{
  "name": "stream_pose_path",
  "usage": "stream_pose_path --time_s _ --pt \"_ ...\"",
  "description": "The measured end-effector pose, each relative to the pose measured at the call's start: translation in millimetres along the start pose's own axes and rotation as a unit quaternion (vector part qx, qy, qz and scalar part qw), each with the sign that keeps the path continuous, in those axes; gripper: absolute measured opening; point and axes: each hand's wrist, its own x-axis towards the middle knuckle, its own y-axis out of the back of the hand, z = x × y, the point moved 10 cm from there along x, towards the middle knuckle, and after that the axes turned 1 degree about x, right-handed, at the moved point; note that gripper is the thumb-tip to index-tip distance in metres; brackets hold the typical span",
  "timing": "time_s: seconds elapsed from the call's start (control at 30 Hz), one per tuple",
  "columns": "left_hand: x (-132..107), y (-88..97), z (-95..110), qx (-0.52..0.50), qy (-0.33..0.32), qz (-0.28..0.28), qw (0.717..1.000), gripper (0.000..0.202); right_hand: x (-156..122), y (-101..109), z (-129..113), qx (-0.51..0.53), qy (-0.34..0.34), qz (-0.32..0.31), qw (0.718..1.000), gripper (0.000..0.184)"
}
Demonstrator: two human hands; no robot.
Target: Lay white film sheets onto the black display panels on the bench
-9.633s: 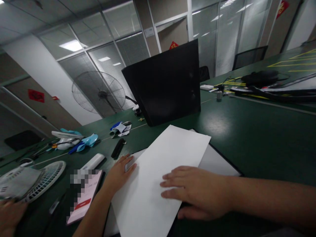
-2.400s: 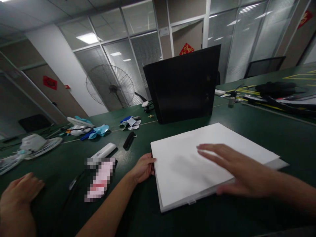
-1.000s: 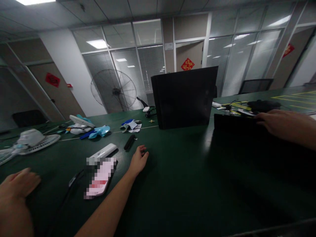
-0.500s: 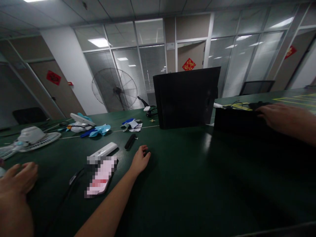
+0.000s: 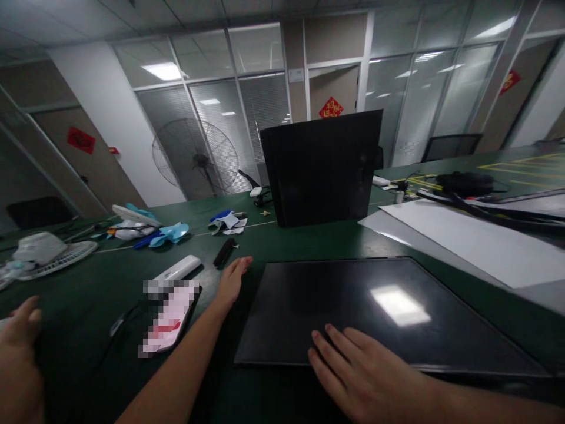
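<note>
A flat black screen panel (image 5: 318,294) lies glossy side up on the green table, a ceiling light reflected in it. Across its near edge rests my right hand (image 5: 366,371), fingers stretched out and slightly apart on the glass. My left hand (image 5: 230,281) is open beside the panel's left edge, its fingers extended and holding nothing. To the left of that forearm are a pink phone (image 5: 172,318), partly blurred out, and a white bar-shaped device (image 5: 179,270). A small black object (image 5: 225,252) lies just beyond my left hand.
A large black panel (image 5: 322,171) stands upright at the back. White sheets (image 5: 477,235) with black strips on top lie to the right. Blue and white items (image 5: 170,234) are on the left, near another person's hand (image 5: 22,330). Behind stands a big fan (image 5: 198,159).
The black panel, held upright at the right by my right hand, now lies flat in front of me. My right hand has come nearer and leftward, and the white sheets have come into sight.
</note>
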Motion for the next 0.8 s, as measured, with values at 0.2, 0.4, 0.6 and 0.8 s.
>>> stream_pose_path --time_s 0.2,0.4,0.6,0.8 --pt "-19 -24.9 13 0.282 -0.104 -0.147 0.942 0.057 19 -49 96 0.160 -0.122 -0.120 0.972 0.038" --pt "-15 -25.0 0 0.406 -0.092 -0.168 0.894 0.063 -101 -35 337 -0.030 -0.465 -0.107 0.878 0.052" --pt "-2 -25.5 -16 0.494 -0.100 -0.166 0.848 0.069 -296 -56 414 -0.026 -0.721 -0.204 0.662 0.075" --pt "6 -23.3 -28 0.518 -0.100 -0.137 0.839 0.074 -296 -68 412 -0.046 -0.708 -0.230 0.666 0.050"
